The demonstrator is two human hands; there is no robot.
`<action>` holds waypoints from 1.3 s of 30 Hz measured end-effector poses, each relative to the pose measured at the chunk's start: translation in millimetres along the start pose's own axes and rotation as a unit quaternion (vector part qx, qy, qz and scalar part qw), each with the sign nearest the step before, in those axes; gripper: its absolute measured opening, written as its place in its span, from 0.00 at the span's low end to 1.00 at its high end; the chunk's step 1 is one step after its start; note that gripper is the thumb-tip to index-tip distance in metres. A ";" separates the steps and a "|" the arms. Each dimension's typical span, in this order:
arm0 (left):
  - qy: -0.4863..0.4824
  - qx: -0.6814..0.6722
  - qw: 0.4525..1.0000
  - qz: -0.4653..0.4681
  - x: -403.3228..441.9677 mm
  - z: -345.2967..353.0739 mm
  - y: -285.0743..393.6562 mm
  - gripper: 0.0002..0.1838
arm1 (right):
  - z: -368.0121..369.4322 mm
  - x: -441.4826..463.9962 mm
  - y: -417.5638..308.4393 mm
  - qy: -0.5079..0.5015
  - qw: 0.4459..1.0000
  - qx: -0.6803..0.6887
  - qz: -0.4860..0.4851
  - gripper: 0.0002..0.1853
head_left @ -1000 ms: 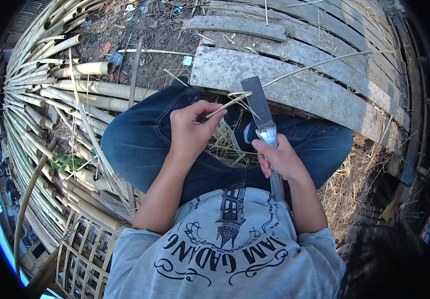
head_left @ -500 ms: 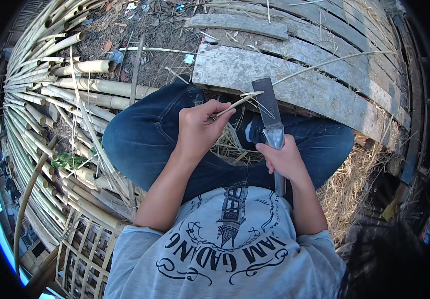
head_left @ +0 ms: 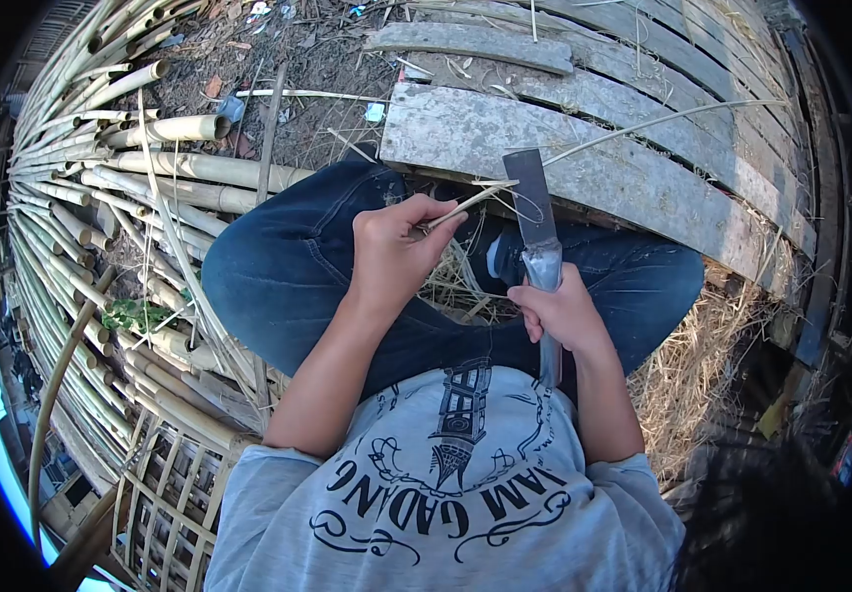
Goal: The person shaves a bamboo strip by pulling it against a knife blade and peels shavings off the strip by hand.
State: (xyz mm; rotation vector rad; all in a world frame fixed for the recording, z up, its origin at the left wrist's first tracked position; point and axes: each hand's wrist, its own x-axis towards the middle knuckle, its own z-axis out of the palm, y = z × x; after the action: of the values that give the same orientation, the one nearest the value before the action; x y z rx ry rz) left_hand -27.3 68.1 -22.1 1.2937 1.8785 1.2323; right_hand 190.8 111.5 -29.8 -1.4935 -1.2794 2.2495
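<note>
Pinched between the fingers of my left hand (head_left: 396,245) is the near end of a thin bamboo strip (head_left: 485,191). The strip runs to the right and meets the dark blade of a knife (head_left: 530,202); a longer strip (head_left: 643,124) extends beyond the blade over the planks. A thin curled sliver hangs beside the blade. My right hand (head_left: 561,308) is closed round the knife's metal handle, blade pointing away from me. Both hands are above my crossed legs, with shavings (head_left: 455,281) between them.
Wooden planks (head_left: 505,138) form a platform ahead and to the right. Many bamboo poles (head_left: 174,130) are stacked on the left, above a woven bamboo frame (head_left: 171,483). Dry shavings (head_left: 687,380) lie at the right. Dirt with scraps (head_left: 307,59) lies ahead.
Both hands have moved slightly right since the first frame. The knife has moved right too and stands more upright. The pinched strip end has shifted with my left hand.
</note>
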 end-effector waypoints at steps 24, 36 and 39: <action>-0.128 -0.014 0.988 -0.081 4.6 3.5 -2.5 0.10 | 18.1 -5.5 -1.5 0.117 0.983 0.007 -0.139 0.06; -0.436 -0.166 0.842 -0.273 -0.6 6.7 -9.1 0.12 | 18.5 -18.0 -13.9 0.178 0.835 -0.443 -0.273 0.13; -0.444 -0.118 0.855 -0.238 -5.0 9.3 -3.0 0.13 | 15.5 -20.8 -13.5 0.173 0.799 -0.523 -0.242 0.15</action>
State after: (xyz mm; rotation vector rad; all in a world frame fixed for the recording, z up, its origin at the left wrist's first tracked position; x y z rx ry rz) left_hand -19.0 66.7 -29.2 0.9241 1.1918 0.4344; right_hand 184.2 100.0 -3.7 -1.4108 -2.5507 0.8243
